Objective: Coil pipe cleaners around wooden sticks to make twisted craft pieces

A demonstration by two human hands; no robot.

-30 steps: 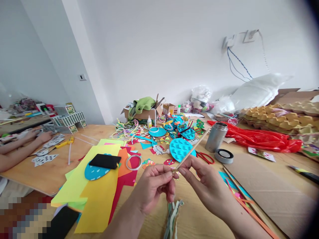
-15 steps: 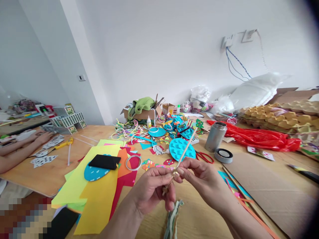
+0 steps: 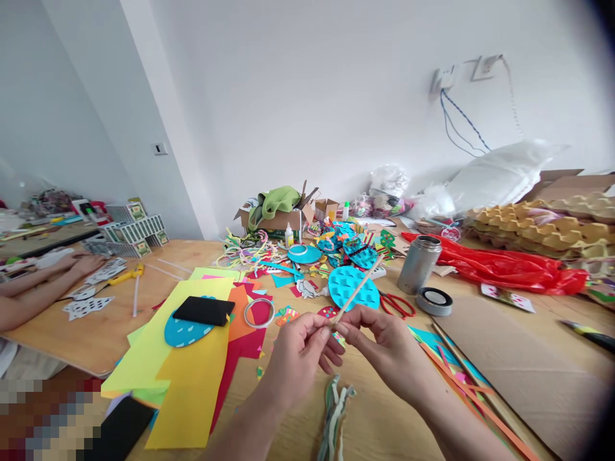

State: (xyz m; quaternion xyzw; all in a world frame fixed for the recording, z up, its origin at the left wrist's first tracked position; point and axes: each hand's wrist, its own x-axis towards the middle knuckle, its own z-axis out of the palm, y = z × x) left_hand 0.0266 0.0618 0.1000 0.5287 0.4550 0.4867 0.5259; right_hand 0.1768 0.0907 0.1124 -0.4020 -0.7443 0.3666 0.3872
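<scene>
A thin pale beige strip (image 3: 358, 291), like a cord or stick, slants up and away from between my fingertips. My left hand (image 3: 302, 352) pinches its lower end with thumb and forefinger, the other fingers curled loosely behind. Close against it, my right hand (image 3: 379, 339) pinches the same strip from the other side. What lies right between the fingertips is mostly covered. Below the hands, a bundle of green, white and brown strands (image 3: 334, 416) rests on the table. Past the fingers lies a blue disc with raised dots (image 3: 353, 288), beside red-handled scissors (image 3: 401, 306).
At left are yellow paper (image 3: 185, 378), a black phone (image 3: 204, 310) and a roll of tape (image 3: 259, 314). A metal flask (image 3: 419, 264) stands at right, near cardboard (image 3: 519, 365) and a knife (image 3: 589, 334). Another person's arms (image 3: 48, 282) reach over the table at far left.
My hands have turned slightly and drawn closer together on the strip. The curled bit seen under my left fingers earlier is now hidden. The view has shifted a little.
</scene>
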